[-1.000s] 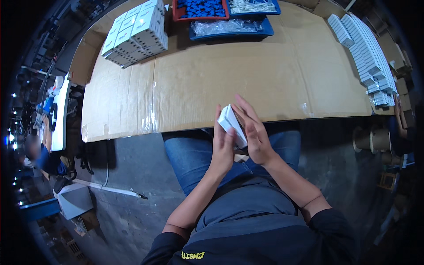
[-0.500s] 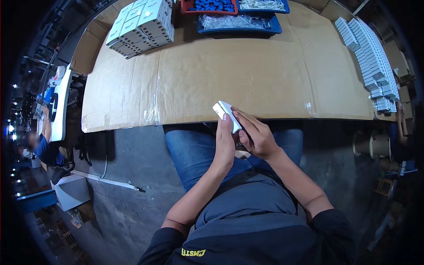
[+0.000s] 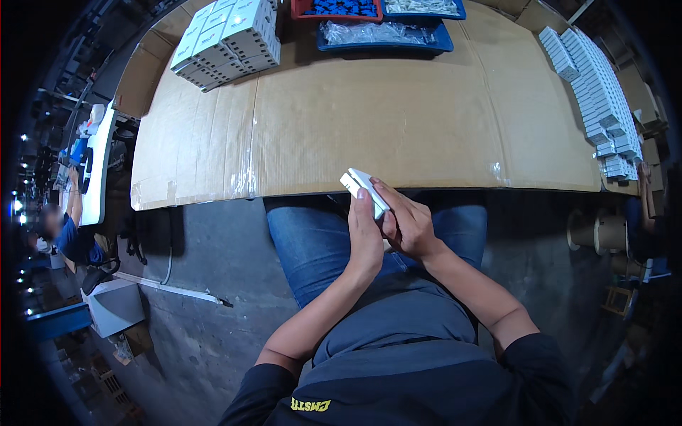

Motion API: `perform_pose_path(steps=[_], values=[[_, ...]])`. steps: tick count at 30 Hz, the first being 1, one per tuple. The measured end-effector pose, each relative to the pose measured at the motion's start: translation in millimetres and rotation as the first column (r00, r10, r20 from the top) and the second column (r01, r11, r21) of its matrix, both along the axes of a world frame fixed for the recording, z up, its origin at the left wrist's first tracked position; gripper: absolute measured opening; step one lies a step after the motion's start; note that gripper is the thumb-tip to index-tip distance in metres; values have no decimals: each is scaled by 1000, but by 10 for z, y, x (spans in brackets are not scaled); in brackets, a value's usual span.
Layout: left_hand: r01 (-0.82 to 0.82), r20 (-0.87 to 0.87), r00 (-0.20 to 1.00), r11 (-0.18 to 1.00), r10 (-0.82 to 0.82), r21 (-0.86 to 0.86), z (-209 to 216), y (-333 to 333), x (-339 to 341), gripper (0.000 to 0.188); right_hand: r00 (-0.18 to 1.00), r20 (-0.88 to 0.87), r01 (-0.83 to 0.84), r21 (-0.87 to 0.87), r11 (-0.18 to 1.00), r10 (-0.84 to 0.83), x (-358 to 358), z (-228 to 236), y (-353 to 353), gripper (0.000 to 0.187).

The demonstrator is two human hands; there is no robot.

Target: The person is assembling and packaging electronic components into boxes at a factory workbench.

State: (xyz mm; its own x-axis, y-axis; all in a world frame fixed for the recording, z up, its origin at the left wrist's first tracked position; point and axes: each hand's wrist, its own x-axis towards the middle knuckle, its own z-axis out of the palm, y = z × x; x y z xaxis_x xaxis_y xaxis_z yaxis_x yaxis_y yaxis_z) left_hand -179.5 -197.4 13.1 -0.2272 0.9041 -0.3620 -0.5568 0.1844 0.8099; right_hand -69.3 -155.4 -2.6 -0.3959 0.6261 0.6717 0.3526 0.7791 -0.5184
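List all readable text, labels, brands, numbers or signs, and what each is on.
Dark shirt: yellow lettering on it; wording withheld.
White box stack, upper left: small print, too small to read.
White stacks, far right: marks too small to read.
Held white item: nothing readable.

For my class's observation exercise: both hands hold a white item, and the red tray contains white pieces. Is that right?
Not quite: the head view shows the red tray containing blue pieces, not white ones. The left hand and right hand do hold a white item.
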Motion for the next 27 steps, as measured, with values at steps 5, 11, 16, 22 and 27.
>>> perform_pose_path(steps=[5, 11, 16, 22, 27], values=[[-4, 0, 1000, 1000, 4, 11, -259, -69, -73, 49, 999, -16, -50, -58, 997, 50, -34, 60, -9, 36], [87, -220, 975, 934, -9, 347, 22, 44, -226, 97, 942, -314, -287, -563, 775, 121, 153, 276, 61, 45], [269, -471, 882, 841, -20, 468, -115, 59, -231, 118, 894, -449, -428, -857, 286, -7, 182, 514, 68, 52], [243, -304, 943, 899, -131, 364, -48, 103, -289, 89, 920, -390, -331, -731, 596, 31, 151, 338, 54, 60], [121, -306, 950, 973, -56, 197, 66, 64, -200, 70, 944, -324, -261, -630, 731, 59, 48, 327, -62, 57]])
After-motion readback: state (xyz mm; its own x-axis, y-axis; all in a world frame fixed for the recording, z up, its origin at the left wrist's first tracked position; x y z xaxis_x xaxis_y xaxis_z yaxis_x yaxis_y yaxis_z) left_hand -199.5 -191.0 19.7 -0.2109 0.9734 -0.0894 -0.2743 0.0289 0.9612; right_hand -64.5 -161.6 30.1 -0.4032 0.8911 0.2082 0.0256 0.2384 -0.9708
